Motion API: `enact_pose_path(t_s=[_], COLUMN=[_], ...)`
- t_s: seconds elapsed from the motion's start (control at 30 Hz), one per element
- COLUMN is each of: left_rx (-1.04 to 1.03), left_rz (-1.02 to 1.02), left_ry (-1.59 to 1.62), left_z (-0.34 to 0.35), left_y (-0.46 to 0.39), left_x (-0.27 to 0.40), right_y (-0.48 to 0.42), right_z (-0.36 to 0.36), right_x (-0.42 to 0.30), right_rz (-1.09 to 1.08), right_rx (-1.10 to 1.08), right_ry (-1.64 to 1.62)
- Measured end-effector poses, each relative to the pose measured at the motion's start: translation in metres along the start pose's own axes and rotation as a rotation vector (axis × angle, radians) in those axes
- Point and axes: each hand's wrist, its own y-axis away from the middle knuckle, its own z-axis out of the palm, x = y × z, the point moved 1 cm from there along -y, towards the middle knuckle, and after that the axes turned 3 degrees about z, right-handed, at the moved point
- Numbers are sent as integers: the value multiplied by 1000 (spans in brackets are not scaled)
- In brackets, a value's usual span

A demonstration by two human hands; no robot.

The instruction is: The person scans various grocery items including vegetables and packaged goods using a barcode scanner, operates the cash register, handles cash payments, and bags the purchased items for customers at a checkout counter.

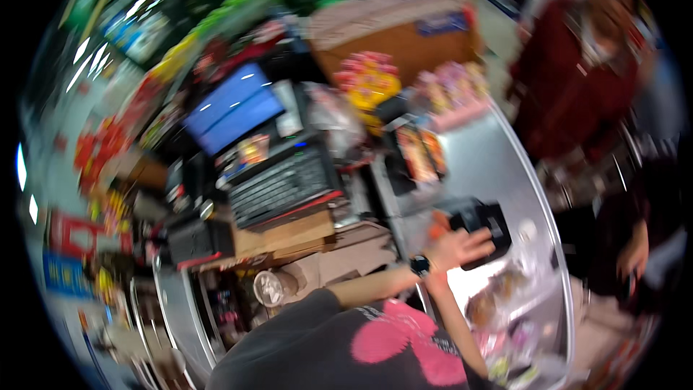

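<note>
My left hand (464,249), with a dark watch on its wrist, stretches over a metal counter (476,151), its fingers spread at the near edge of a black device (490,230). Whether the fingers touch the device is unclear. My right hand (437,223) is mostly hidden behind the left wrist; only blurred orange-lit fingers seem to show, and which forearm belongs to which hand is hard to tell where they cross. Bagged food items (495,292) in clear plastic lie on the counter beside the device.
A black keyboard (284,184) rests on a cardboard box below a lit monitor (235,108). Packaged goods in a pink tray (460,114) and a large cardboard box (395,32) stand at the counter's far end. A person in dark red (574,81) and another person's hand (634,254) are across the counter.
</note>
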Motion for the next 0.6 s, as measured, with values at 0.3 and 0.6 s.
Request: enact_pose_path(t_s=[0.3, 0.6], left_rx=[88, 351], left_rz=[-152, -402], left_ry=[57, 621], left_z=[-31, -122], left_y=[6, -1], left_x=[10, 12], right_y=[8, -26], right_z=[-7, -36], right_x=[11, 35], right_rz=[-68, -198], right_rx=[-88, -69], right_ry=[61, 159])
